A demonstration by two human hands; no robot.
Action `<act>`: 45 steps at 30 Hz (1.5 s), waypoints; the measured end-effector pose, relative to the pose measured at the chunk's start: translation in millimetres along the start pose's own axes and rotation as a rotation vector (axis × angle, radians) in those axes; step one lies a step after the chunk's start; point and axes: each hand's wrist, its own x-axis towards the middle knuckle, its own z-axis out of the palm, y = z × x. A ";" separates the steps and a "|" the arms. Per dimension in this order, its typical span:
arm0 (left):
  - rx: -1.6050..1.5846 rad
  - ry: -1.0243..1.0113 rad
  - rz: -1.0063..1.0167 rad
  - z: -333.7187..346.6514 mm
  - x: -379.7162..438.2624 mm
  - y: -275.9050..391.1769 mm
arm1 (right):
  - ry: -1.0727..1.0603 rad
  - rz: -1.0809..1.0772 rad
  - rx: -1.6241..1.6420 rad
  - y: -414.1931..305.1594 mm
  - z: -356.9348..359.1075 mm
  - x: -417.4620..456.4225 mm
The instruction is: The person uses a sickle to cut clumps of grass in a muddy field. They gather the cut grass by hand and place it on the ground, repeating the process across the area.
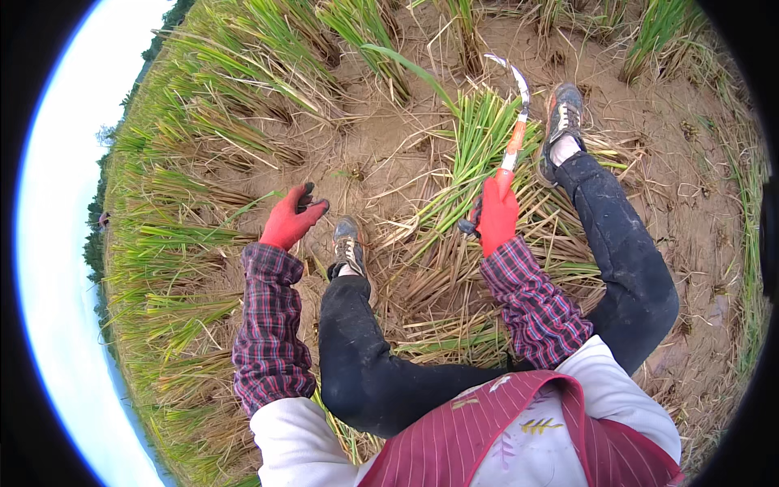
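Note:
My right hand [498, 213], in a red glove with dark fingertips, grips the red handle of a sickle [514, 143]. The sickle's curved blade points away from me and bends left at its tip. Below and beside it lies a pile of cut rice stalks [481, 140], green at the far end and straw-coloured nearer me. My left hand [296, 214], gloved the same way, hovers above the ground left of my left shoe [348, 240]. Its fingers are apart and curled a little, with nothing between them. Standing rice plants [201, 189] rise just beyond it to the left.
More rice clumps [365, 42] stand along the far side. My right shoe [565, 122] is planted just right of the cut stalks. Brown muddy soil [688, 182] with scattered straw stretches to the right. Far off at the left edge, a small figure [104, 220] may be a person.

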 end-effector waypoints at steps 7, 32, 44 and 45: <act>-0.373 0.056 0.197 105.4 125.6 97.9 | -0.130 -0.042 -0.463 -13.4 51.1 75.0; -1.026 0.519 0.401 104.5 221.3 61.0 | -0.323 0.265 -0.739 42.5 62.3 139.6; -1.026 0.726 0.347 110.4 225.9 43.1 | -0.660 -0.199 -1.523 88.2 24.0 87.9; -1.129 0.726 0.254 107.2 223.2 32.7 | -0.699 -0.202 -1.395 87.8 5.2 47.5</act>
